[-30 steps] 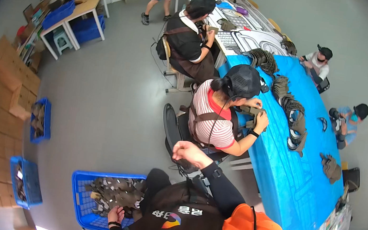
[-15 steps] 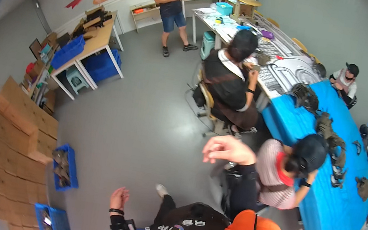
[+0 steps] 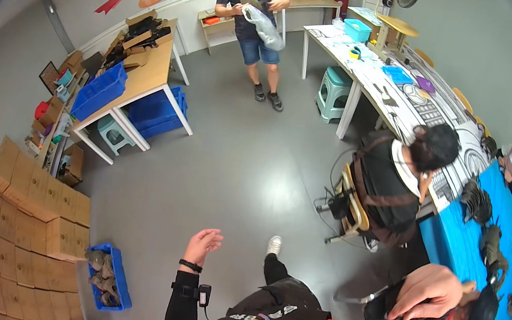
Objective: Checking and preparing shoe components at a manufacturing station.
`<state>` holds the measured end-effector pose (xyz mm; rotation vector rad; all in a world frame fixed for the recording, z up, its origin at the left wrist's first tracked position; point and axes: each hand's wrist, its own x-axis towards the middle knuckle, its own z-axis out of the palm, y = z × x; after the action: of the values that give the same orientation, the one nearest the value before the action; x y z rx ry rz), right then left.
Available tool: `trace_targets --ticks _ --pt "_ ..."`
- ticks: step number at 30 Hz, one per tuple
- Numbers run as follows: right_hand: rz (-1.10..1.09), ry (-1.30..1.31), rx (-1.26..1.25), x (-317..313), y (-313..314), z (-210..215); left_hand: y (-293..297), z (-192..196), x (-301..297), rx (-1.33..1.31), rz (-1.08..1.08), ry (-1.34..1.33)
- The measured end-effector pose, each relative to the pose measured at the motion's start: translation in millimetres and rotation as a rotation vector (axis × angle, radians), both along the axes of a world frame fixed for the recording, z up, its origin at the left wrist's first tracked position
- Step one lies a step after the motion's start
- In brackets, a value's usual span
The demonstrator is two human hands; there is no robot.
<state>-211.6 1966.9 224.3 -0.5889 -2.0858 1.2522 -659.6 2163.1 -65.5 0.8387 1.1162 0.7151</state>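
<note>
My left hand (image 3: 203,245) is raised in front of me over the grey floor, its fingers loosely bent and apart with nothing in them. A dark band circles that wrist, and a small black device (image 3: 203,295) is strapped to the forearm. Off to the right, my right hand (image 3: 428,293) hangs with its fingers pointing down and loosely bent. No object shows in it. In the picture it overlaps a seated person in a dark cap (image 3: 482,315); whether they touch I cannot tell.
One foot in a white shoe (image 3: 274,246) is forward. A seated person (image 3: 393,182) on a wheeled chair (image 3: 353,199) is ahead right, by a long table (image 3: 442,189) with blue cover (image 3: 464,260). Ahead, a standing person (image 3: 253,9) holds a plastic bag (image 3: 265,29). Cartons (image 3: 32,238) and a blue crate (image 3: 124,293) line the left.
My view has moved forward and turned. My left hand has swung up and forward; my right hand has dropped lower right. The standing person is nearer, with the bag in hand.
</note>
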Motion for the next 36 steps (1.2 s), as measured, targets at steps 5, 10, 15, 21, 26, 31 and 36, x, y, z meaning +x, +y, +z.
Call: trace_targets --ticks 5,10,15,21,26,31,36 --pt "-0.232 -0.135 -0.182 24 205 -51 203 -12 79 0.05 -0.06 -0.009" --pt "-0.57 0.281 -0.43 38 376 -59 380 10 139 0.054 -0.228 -0.065" --pt "-0.794 0.287 -0.519 71 484 -68 533 10 207 0.131 -0.451 -0.042" --pt "-1.114 0.669 -0.344 103 617 -133 726 -1 331 0.079 -0.722 -0.037" --pt "-1.468 0.95 -0.478 154 699 -186 836 15 473 0.102 -0.931 0.013" --pt "-1.733 1.073 -0.735 236 737 -247 907 10 632 0.155 -1.163 0.041" --pt "-1.891 0.97 -0.84 343 779 -301 952 -35 803 0.273 -1.175 0.214"
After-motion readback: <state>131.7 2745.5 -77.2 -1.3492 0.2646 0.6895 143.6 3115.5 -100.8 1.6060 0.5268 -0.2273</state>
